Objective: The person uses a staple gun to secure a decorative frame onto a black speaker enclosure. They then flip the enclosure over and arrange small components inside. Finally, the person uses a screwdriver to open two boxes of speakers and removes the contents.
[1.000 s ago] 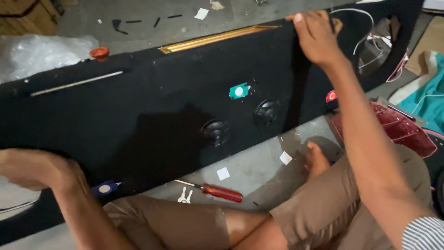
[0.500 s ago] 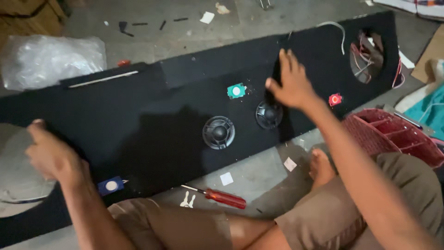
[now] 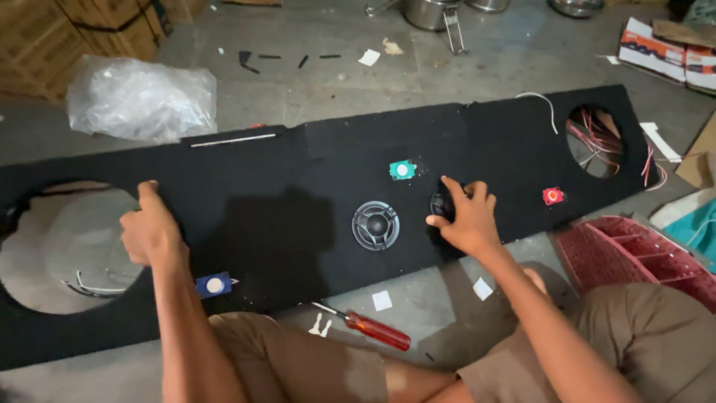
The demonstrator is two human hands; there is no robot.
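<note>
A long black carpeted speaker board (image 3: 298, 186) lies flat on the concrete floor. My left hand (image 3: 151, 231) grips the rim of the large round cutout (image 3: 67, 250) at its left end. My right hand (image 3: 461, 215) rests with fingers closed over a small round black tweeter (image 3: 441, 204) near the middle. Just to its left sits a second tweeter (image 3: 375, 225), uncovered. On the board lie a green tag (image 3: 402, 170), a red tag (image 3: 553, 195) and a blue tag (image 3: 214, 284). Red and white wires (image 3: 597, 142) show through the right cutout.
A red-handled screwdriver (image 3: 369, 327) and white scraps lie on the floor by my knees. A red plastic crate (image 3: 626, 254) stands at the right. A crumpled plastic bag (image 3: 138, 97), cardboard boxes (image 3: 67, 33) and steel pots (image 3: 432, 11) lie beyond the board.
The board has come down from tilted on edge to flat on the floor. My right hand left its top edge and settled on the tweeter; my left hand moved to the left cutout's rim.
</note>
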